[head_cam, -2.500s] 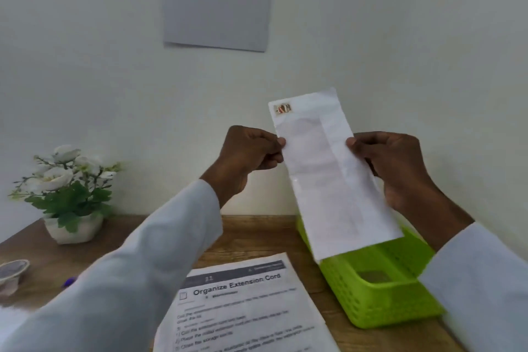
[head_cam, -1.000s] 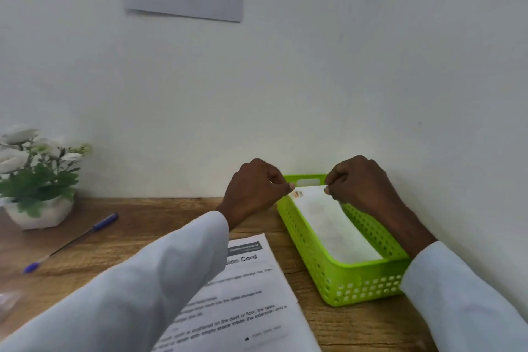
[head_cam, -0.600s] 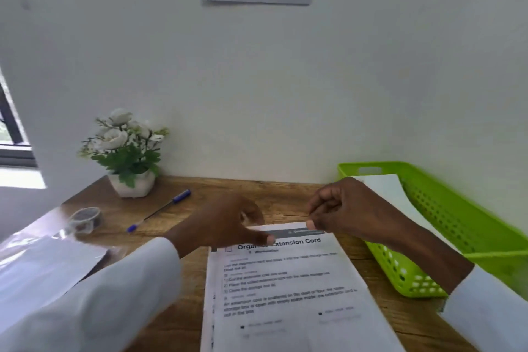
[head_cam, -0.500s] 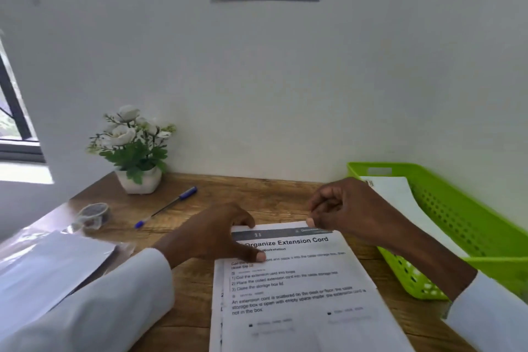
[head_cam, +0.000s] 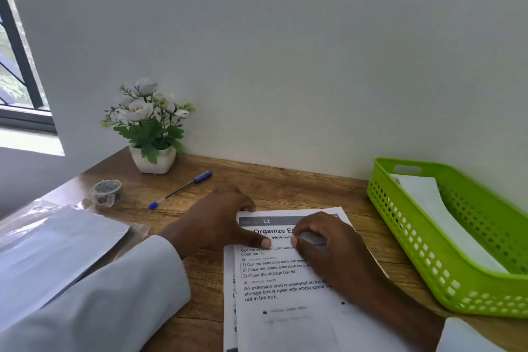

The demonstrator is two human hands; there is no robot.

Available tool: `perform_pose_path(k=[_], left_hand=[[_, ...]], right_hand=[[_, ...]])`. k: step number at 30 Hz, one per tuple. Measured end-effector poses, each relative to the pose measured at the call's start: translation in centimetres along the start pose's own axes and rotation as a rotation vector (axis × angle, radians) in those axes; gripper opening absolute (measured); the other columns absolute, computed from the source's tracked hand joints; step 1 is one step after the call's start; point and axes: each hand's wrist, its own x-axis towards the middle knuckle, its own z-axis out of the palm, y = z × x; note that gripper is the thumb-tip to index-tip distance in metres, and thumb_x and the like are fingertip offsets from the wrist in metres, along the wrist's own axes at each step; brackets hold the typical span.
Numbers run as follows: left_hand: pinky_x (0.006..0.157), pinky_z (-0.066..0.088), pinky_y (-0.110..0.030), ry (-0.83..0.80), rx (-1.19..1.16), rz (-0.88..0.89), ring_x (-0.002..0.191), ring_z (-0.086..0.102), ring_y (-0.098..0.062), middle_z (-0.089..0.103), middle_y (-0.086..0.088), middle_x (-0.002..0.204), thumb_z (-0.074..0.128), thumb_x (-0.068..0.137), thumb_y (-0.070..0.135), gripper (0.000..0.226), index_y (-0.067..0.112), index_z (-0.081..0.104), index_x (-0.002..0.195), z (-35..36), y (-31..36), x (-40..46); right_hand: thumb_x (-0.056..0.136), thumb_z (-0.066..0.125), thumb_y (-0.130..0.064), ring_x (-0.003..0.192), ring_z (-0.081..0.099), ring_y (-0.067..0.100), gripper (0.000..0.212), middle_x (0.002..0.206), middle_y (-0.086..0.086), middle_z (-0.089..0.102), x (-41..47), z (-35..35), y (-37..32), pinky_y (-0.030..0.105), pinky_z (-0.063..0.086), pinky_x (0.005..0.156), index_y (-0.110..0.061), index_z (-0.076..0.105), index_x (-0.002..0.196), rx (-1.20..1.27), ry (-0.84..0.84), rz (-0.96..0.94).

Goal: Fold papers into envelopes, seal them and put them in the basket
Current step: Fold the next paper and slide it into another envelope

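A stack of printed sheets (head_cam: 288,291) headed "Organize E…" lies on the wooden desk (head_cam: 285,188) in front of me. My left hand (head_cam: 220,223) holds the top sheet's upper left corner, with the fingers over the top edge and the thumb pressed on the print. My right hand (head_cam: 328,246) rests on the same sheet with curled fingers, its thumb tip close to the left thumb. A green basket (head_cam: 405,248) stands at the right with a white envelope (head_cam: 434,214) lying inside.
A clear plastic pack of white envelopes (head_cam: 54,248) lies at the left. Behind it are a roll of patterned tape (head_cam: 107,191), a blue pen (head_cam: 180,188) and a white pot of flowers (head_cam: 148,128) by the wall. A window (head_cam: 17,66) is at far left.
The envelope I held up went into the basket and both hands let go of it. They then came left onto the printed stack, and the right hand moved down onto the top sheet.
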Motion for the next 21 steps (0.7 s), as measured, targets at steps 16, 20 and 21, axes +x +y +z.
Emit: perform_pose_path(k=[16, 20, 21], left_hand=[[0.061, 0.042, -0.018, 0.281, -0.311, -0.195, 0.087, 0.056, -0.001, 0.061, 0.014, 0.108, 0.083, 0.067, 0.048, 0.057, 0.029, 0.058, 0.114, 0.9, -1.7, 0.2], [0.062, 0.043, -0.017, 0.297, -0.342, -0.187, 0.086, 0.057, -0.003, 0.063, 0.009, 0.115, 0.083, 0.069, 0.041, 0.067, 0.026, 0.054, 0.128, 0.8, -1.8, 0.0], [0.059, 0.042, -0.015, 0.315, -0.314, -0.164, 0.081, 0.056, 0.001, 0.063, 0.011, 0.114, 0.082, 0.071, 0.041, 0.067, 0.027, 0.053, 0.130, 0.8, -1.6, -0.1]], right_hand=[[0.087, 0.071, -0.029, 0.097, 0.054, 0.006, 0.010, 0.102, -0.011, 0.064, 3.2, 2.7, -1.1, 0.004, 0.032, 0.073, -0.021, 0.070, 0.094, 0.042, 0.071, 0.147], [0.086, 0.072, -0.030, 0.098, 0.055, 0.006, 0.009, 0.101, -0.012, 0.064, 3.4, 2.8, -0.8, 0.011, 0.036, 0.076, -0.024, 0.070, 0.092, 0.078, 0.074, 0.172], [0.085, 0.072, -0.029, 0.098, 0.055, 0.006, 0.009, 0.101, -0.012, 0.065, 3.4, 2.7, -0.8, 0.016, 0.038, 0.079, -0.023, 0.070, 0.092, 0.091, 0.073, 0.176]])
